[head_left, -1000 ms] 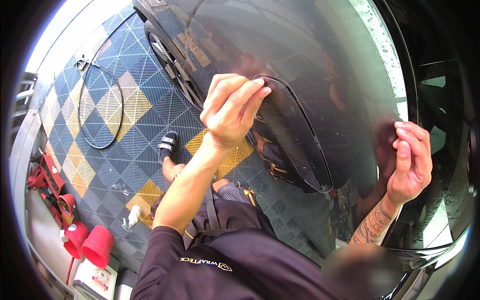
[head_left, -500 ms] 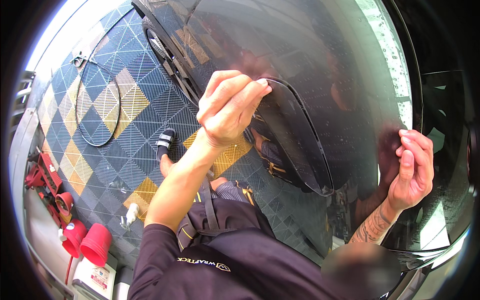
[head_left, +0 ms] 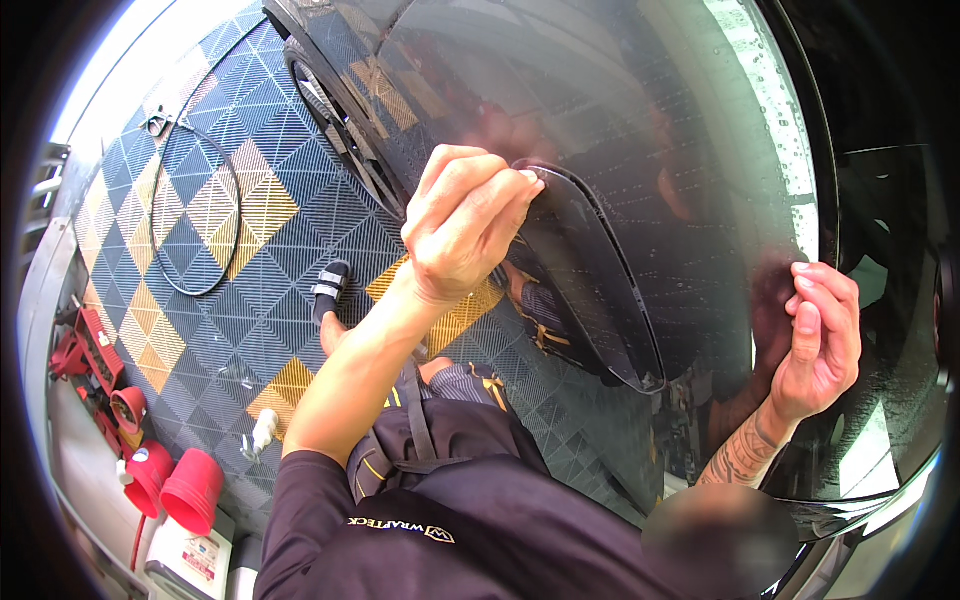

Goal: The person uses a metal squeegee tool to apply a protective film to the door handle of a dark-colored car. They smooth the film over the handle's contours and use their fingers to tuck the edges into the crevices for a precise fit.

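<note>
A dark, glossy car body panel [head_left: 620,110], beaded with water droplets, curves across the middle and right. A long dark lamp-shaped inset [head_left: 590,290] with a thin black outline is set into it. My left hand [head_left: 465,220] is closed in a pinch at the inset's upper end, its fingertips close to the outline. Farther right, my right hand [head_left: 825,340] is pinched too, near the panel's bright, wet edge. Whatever lies between the fingertips of either hand is too thin to make out; the panel's surface looks hazy around them.
A car wheel [head_left: 335,120] stands at the upper left. Patterned floor tiles [head_left: 220,330] carry a looped black hose [head_left: 240,200] and a white fitting [head_left: 263,430]. At lower left are red buckets [head_left: 192,490] and a white box [head_left: 190,560].
My left hand has shifted slightly right and down along the inset's upper end. My right hand has moved a little left. Both stay pinched.
</note>
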`<state>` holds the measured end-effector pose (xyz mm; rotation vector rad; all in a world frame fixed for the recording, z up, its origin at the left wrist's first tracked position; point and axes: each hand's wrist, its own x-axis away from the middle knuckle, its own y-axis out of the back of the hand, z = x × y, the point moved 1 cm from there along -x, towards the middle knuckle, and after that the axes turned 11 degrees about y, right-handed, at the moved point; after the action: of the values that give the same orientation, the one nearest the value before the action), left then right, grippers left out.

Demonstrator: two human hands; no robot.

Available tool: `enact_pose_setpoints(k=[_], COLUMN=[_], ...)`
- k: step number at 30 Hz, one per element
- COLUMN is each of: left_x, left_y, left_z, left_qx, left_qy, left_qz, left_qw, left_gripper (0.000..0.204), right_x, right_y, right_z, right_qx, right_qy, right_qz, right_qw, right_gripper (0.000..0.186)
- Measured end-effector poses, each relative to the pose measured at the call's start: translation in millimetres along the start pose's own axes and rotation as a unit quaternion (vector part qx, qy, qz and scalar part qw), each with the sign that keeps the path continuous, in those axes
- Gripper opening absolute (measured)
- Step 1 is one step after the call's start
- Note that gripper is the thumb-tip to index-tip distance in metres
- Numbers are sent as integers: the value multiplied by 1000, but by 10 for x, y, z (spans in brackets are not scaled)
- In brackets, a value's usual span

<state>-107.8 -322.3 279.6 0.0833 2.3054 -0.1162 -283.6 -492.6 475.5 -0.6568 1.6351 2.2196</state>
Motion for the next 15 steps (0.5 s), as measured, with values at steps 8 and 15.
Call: enact_pose_setpoints(k=[8, 15], left_x=[28, 100], left_y=[4, -33], left_z=[31, -81], left_qx=[8, 4], left_qy=[1, 73], left_qz=[21, -6], left_qw=[1000, 997], left_gripper=[22, 19], right_x=[10, 4], right_y=[-13, -22], right_z=[-22, -20], right_qx=[0, 0], right_qy=[9, 13], right_qz=[1, 1], right_qw=[1000, 1000], right_gripper=[12, 12])
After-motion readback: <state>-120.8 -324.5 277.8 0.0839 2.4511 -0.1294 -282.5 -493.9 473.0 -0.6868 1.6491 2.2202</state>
